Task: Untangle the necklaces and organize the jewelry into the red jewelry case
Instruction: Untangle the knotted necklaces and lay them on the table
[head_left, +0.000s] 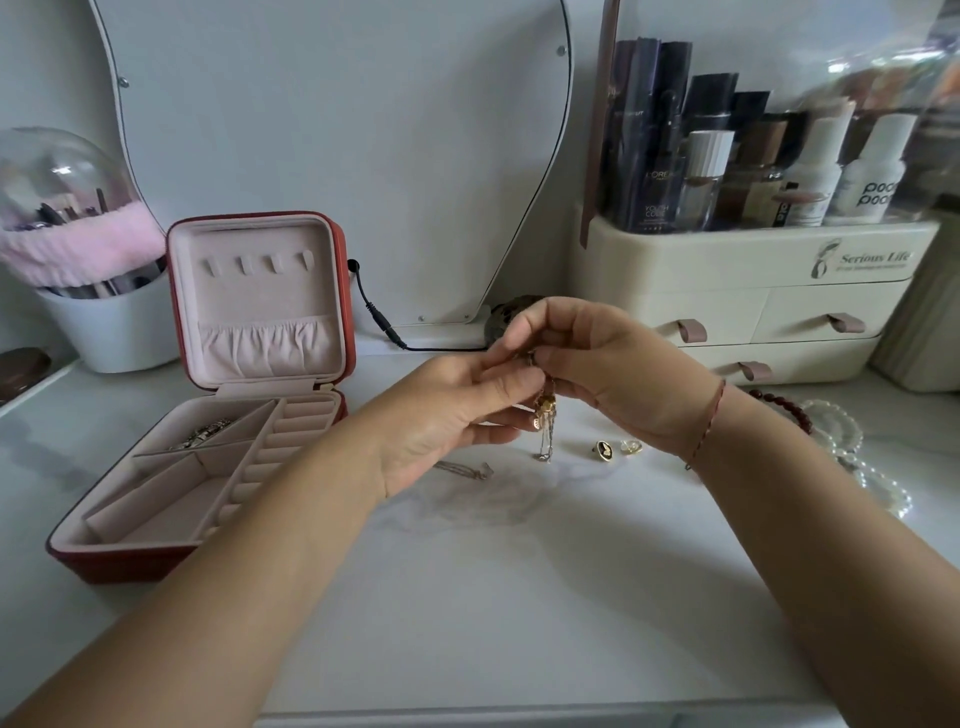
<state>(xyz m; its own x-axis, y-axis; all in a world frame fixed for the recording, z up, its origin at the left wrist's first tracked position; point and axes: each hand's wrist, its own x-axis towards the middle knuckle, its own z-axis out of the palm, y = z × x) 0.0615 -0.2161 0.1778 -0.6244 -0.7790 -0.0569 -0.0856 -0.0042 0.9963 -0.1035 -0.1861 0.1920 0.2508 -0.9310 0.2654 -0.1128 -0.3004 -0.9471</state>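
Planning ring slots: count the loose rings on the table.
2. A black-faced ring and a pale ring, side by side on the table near the right hand; others may be hidden.

- One red jewelry case, four hooks in its lid.
- One thin chain lying loose.
- Two small gold pieces: a dark one, a pale one.
- One dark red bead bracelet.
- Maybe two tangled necklaces, hard to count.
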